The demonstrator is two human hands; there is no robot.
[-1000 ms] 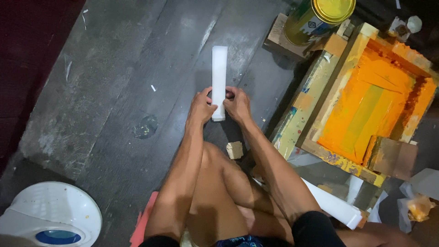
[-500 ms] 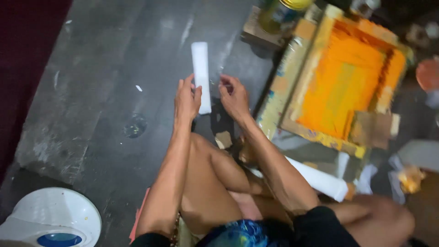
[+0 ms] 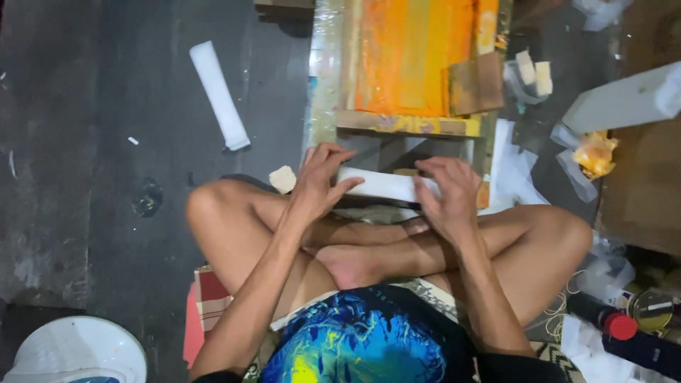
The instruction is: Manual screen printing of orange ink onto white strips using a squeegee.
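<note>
Looking down, head view: person sits cross-legged on dark floor.
Left hand (image 3: 320, 179): fingers curled, gripping one end of a white roll (image 3: 379, 184).
Right hand (image 3: 447, 191): clasping the other end.
Roll: above the shins, before an orange printing frame (image 3: 411, 57).
Handling: probably light, slightly soft; hold both ends.

Seated cross-legged on the floor (image 3: 106, 177), both hands on a stack of sheets (image 3: 379, 184) before the knees, a printing frame (image 3: 411, 64) just beyond, a lone roll (image 3: 218, 93) lying farther left.
</note>
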